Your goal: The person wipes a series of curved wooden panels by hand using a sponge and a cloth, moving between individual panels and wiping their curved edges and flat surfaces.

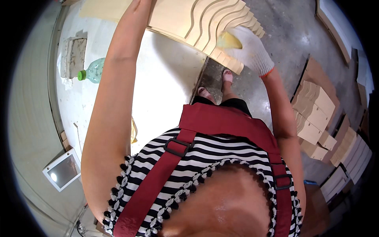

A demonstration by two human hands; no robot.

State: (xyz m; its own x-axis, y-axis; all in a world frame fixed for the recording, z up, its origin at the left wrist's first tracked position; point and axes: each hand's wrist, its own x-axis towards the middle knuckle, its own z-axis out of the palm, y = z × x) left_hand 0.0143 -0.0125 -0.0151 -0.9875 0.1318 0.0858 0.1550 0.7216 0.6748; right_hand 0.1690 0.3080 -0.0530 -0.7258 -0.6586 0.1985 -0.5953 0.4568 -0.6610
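The stepped wooden panel (pixel 205 23) lies at twelve o'clock on the white table (pixel 166 83). Your gloved right hand (pixel 248 49) presses a yellow pad (pixel 228 40), fingers closed around it, against its edge; progress is unclear. Your left hand's fingers are out of view.

Left hand: cut off by the top edge, only the forearm shows. Wavy wooden panel (pixel 205 23): far end runs out of frame at top. Yellow pad (pixel 227 40): mostly covered by the gloved right hand (pixel 248 49), kind unclear. Feet (pixel 215 85): partly hidden behind the table edge (pixel 197 85).
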